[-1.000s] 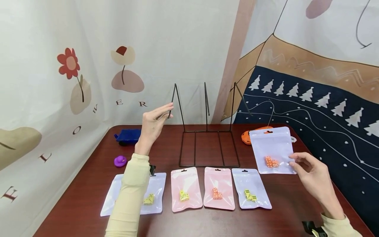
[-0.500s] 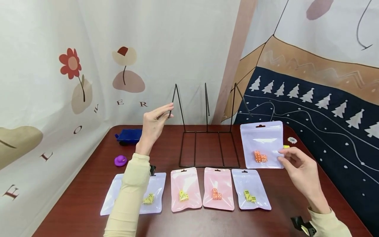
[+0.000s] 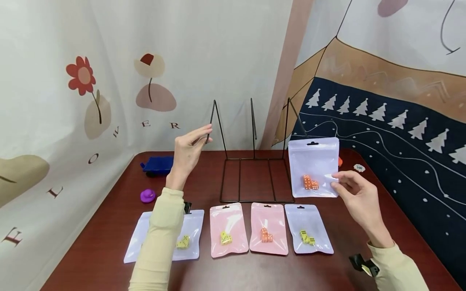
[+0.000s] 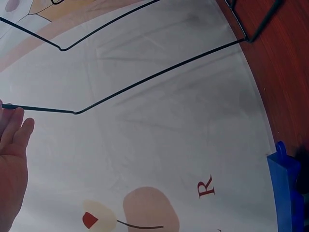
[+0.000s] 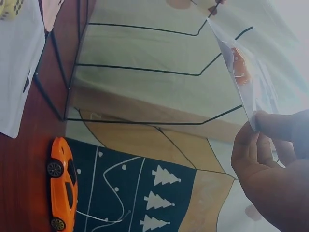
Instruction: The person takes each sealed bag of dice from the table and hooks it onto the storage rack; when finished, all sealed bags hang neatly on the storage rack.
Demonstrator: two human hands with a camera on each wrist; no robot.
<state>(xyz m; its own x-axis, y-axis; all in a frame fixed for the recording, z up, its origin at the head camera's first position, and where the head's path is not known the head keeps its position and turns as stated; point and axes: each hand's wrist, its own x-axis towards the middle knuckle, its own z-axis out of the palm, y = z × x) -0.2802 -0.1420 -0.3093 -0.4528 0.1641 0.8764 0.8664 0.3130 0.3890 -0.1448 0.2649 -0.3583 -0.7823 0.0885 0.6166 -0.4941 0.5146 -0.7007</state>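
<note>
So the hands are well apart, each pinching something. Left hand (image 3: 187, 151) has the tip of the wire rack's (image 3: 239, 182) left prong, center of the head view; the left wrist view crops most of that hand at its left edge. Right hand (image 3: 356, 200) pinches the side of a pale lilac bag (image 3: 314, 159) with orange dice (image 3: 308, 184), right of center. Can't tell if the right prong touches the bag, its end is hidden there. In the right wrist view the bag's almost edge-on and glary, dice blurry. It also hides most of the orange car (image 5: 63, 188) in the head view. Lower left, a sleeve (image 3: 158, 234) covers lilac packaging (image 3: 193, 230); one bag or two, no clue.
</note>
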